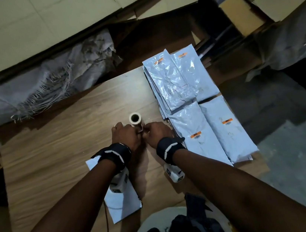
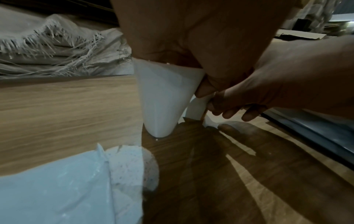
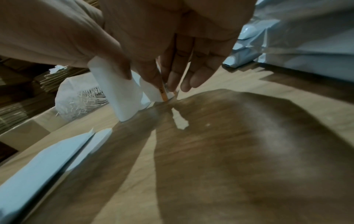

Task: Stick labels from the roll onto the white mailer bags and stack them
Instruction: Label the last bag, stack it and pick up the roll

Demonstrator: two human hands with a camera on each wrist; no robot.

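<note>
A small label roll [image 1: 135, 118] stands upright in the middle of the wooden table [image 1: 55, 148]. My left hand [image 1: 124, 134] grips the loose white backing strip [image 2: 162, 98] that curls off the roll. Close against it on the right, my right hand [image 1: 155, 133] pinches an orange label [image 3: 162, 91] between thumb and forefinger, low at the roll [image 3: 150, 92]. A white mailer bag [image 1: 120, 202] showing no label lies under my left forearm. Labelled bags lie at the right in a far stack [image 1: 175, 81] and a near stack [image 1: 208, 132].
Flattened cardboard boxes [image 1: 58, 21] and a frayed woven sack [image 1: 37, 88] lie beyond the table's far edge. The table's right edge runs just past the stacked bags. Bare wood spreads to the left of the roll.
</note>
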